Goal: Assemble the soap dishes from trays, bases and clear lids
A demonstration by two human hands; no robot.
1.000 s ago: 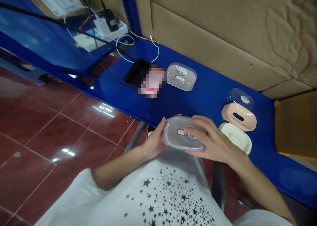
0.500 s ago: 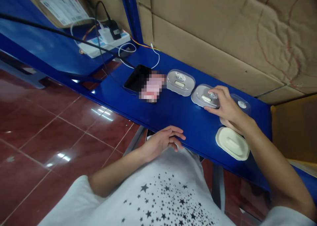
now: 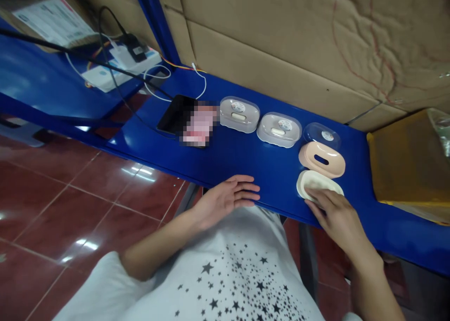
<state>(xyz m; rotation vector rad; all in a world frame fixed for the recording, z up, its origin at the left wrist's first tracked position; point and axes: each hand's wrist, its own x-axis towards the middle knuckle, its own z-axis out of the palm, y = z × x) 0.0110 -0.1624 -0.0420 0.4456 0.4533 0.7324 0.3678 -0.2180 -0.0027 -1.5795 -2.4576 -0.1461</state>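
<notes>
At the right end of the blue shelf, my right hand (image 3: 335,213) reaches onto a cream oval soap dish base (image 3: 305,182), fingers bent over its middle and thumb at the near edge. Just behind it lies a peach soap dish part (image 3: 307,158) with an oval slot. A clear lid (image 3: 312,132) with a round sticker rests behind that. To the left, two closed soap dishes (image 3: 242,124) (image 3: 293,140) sit side by side under clear lids. My left hand (image 3: 228,199) hovers over my lap by the shelf's front edge, fingers spread, holding nothing.
A black device with a blurred screen (image 3: 176,117) lies at the left of the shelf. Further left are a white power strip (image 3: 108,77), cables and a labelled parcel (image 3: 52,21). Cardboard (image 3: 267,44) lines the back; a taped box (image 3: 404,161) stands at the right.
My right hand has left the middle lidded soap dish and come down onto the cream base. The peach part and clear lid are now uncovered. My left fingers have straightened.
</notes>
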